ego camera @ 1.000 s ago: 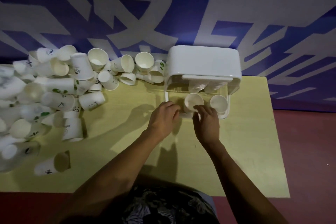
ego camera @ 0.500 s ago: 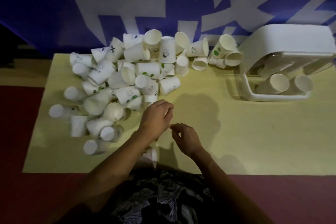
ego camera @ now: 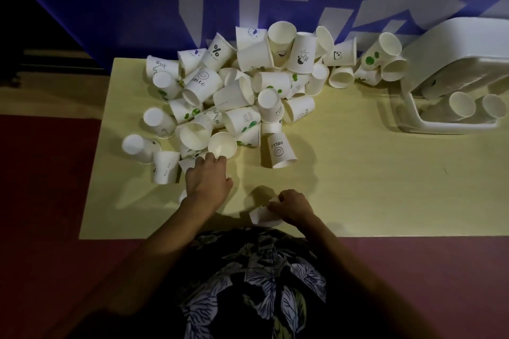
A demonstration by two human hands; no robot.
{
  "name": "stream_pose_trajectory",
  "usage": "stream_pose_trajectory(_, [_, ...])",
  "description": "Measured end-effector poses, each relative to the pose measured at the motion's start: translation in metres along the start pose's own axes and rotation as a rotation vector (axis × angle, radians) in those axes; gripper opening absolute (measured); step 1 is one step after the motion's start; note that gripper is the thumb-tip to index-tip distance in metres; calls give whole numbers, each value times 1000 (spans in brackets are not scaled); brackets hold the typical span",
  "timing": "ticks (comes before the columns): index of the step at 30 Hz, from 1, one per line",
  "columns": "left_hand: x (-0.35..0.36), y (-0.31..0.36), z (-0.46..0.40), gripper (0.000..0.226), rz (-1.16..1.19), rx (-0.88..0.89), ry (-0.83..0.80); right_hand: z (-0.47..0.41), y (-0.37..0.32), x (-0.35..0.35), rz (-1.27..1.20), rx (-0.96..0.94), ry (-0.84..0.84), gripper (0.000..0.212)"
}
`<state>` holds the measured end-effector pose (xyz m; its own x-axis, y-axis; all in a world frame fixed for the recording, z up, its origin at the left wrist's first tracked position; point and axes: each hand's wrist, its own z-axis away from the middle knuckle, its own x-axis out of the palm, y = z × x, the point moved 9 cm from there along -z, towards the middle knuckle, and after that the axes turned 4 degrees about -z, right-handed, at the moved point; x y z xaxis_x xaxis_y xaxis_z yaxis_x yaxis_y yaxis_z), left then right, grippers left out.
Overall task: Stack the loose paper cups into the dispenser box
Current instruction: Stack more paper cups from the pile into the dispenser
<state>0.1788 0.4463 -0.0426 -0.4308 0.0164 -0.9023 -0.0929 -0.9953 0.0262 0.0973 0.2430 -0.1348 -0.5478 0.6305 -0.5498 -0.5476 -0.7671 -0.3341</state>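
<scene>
**Head view: both hands at the cup pile**

Head camera looks down on a pale yellow table (ego camera: 344, 187); the left hand (ego camera: 208, 180) curls its fingers round an open-mouthed white paper cup (ego camera: 222, 145) at the near edge of the heap of loose white paper cups (ego camera: 242, 91); the right hand (ego camera: 293, 205) pinches a tipped white cup (ego camera: 260, 216) by the table's front edge; the white plastic dispenser box (ego camera: 454, 63) stands far right, well apart, two cup stacks (ego camera: 462, 107) poking out.

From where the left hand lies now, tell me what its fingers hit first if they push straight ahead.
The left hand points up-table into the pile, and its fingers already seem to reach the rim of the open cup lying on its side. That cup comes first, though actual contact is hard to judge.
</scene>
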Motion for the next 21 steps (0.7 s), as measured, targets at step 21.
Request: stream_pose_trajectory(21, [-28,71,-2,78,794,86,-95,64,-31,-126,-43,-292,539,28])
